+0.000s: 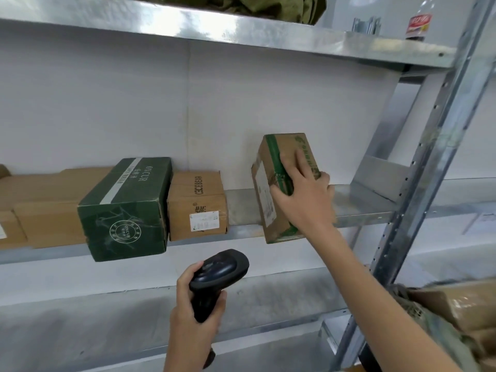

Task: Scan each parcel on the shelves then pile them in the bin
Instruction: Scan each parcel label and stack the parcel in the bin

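A brown parcel with green tape is held at the front edge of the middle shelf, tipped up on one end and partly overhanging the edge. It is gripped by the right hand, with the fingers curled over its top face and the thumb pressed against the taped side. A black scanner is held in the left hand, whose fingers are wrapped round the handle, below and to the left of the parcel. For a clean scan, the white label on the parcel's left face should be turned squarely toward the scanner head and held steady. The parcel should be supported firmly, since it could slip off the shelf edge. Other parcels, including a green box and a small brown box, remain on the shelf.
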The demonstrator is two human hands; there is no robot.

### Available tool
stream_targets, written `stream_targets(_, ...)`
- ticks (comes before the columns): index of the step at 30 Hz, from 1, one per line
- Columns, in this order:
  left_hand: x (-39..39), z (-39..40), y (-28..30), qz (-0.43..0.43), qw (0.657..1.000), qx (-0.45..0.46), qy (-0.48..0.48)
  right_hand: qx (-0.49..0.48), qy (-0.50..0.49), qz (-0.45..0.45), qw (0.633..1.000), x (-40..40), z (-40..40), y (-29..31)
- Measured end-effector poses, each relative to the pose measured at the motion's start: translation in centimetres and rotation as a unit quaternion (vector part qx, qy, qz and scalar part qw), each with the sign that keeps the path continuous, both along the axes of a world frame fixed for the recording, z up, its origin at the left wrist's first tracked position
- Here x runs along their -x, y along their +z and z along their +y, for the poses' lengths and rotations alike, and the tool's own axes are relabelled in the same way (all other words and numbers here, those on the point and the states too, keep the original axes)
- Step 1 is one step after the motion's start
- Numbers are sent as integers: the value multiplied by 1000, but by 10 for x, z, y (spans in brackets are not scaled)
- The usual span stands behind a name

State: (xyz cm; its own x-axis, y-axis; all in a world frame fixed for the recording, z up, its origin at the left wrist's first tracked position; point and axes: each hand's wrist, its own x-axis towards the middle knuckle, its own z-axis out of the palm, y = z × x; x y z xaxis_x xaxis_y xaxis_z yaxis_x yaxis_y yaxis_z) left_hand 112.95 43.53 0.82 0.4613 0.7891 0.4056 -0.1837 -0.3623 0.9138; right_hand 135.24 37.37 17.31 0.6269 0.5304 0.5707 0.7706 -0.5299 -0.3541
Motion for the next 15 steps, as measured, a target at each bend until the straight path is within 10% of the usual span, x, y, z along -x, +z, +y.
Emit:
stream_targets(9,12,-16,-17,-32,999,11,-28,-148,-41,-46,987,60,-61,-108)
stream_targets(15,40,-22,-37,-18,999,33,-17,-219,-31,74,972,95,-89,-172)
